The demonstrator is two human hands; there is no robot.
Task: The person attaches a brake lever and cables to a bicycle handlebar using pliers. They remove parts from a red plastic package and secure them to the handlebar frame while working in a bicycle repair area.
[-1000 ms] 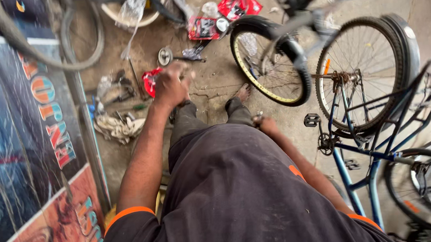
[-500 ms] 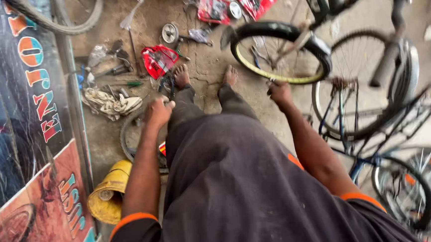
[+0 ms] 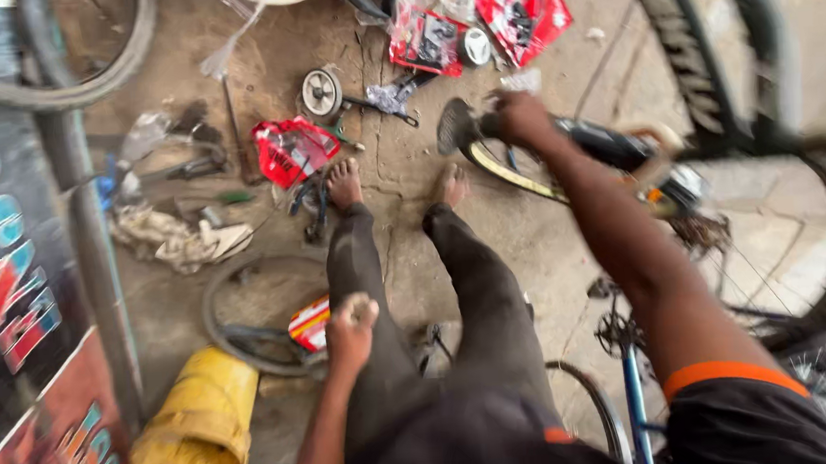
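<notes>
**Hand on the wheel in a cluttered bicycle repair corner**

You look down over your own dark trousers and bare feet to a concrete floor (image 3: 547, 243) strewn with parts. Your right hand (image 3: 519, 118) reaches far forward and its grip closes on the black tyre (image 3: 608, 142) of a bicycle wheel that stands ahead of your right foot — the picture is blurred there, so exactly how the fingers wrap cannot be told. Your left hand (image 3: 350, 327) hangs low beside your left knee, curled into a loose fist; whether it holds anything small cannot be told. Just beneath it lie a red and white packet (image 3: 310, 322) and a bare tyre (image 3: 236, 314) flat on the floor. A yellow bucket (image 3: 200, 425) lies tipped on its side near that tyre. Ahead of your left foot sits a red plastic bag (image 3: 288, 149), with a small grey training wheel (image 3: 321, 92) beyond it — and a crumpled rag (image 3: 179, 239) lies off to the left. A blue bicycle frame (image 3: 634, 410) stands at your right.
</notes>
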